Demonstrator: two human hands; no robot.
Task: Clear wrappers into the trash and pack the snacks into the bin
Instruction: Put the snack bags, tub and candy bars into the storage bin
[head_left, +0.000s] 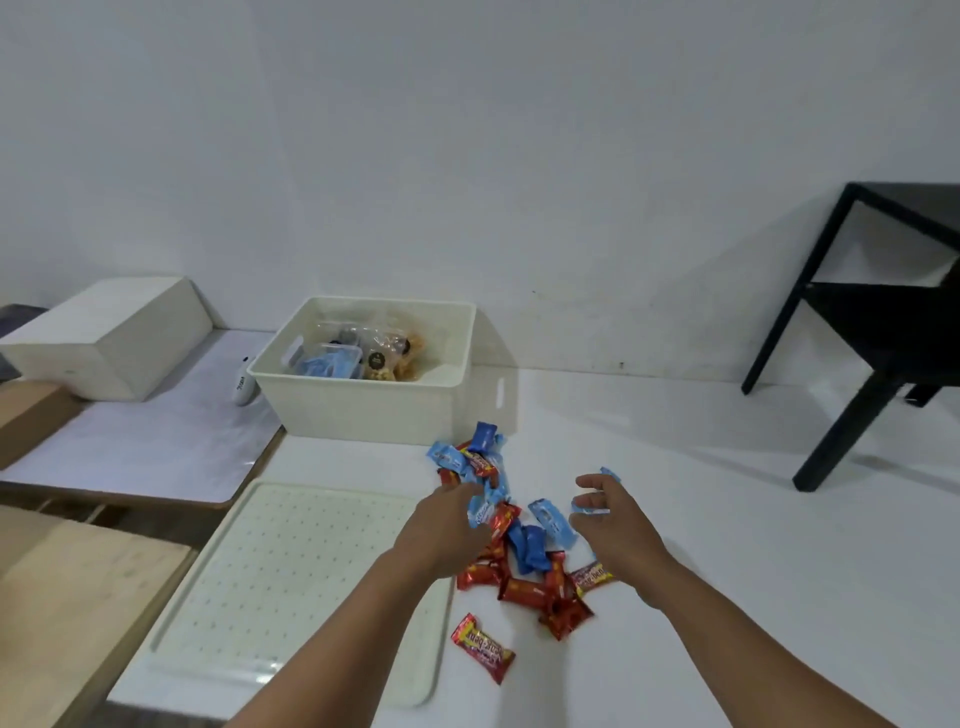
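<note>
A pile of small snack packets (524, 561), red, dark blue and light blue, lies on the white table in front of the white bin (363, 410). Clear snack bags and a clear box of blue packets (327, 361) sit inside the bin. My left hand (447, 525) reaches into the pile's left side, fingers curled on a light blue packet (480, 512). At the pile's right edge, my right hand (613, 525) has its fingers closed around another light blue packet (587, 509). One red packet (483, 647) lies apart, nearest me.
A white perforated lid (291, 571) lies flat left of the pile. Further left are a white box (104, 343), a small white device (243, 387) and a wooden surface (78, 587). A black side table (883, 338) stands at the right.
</note>
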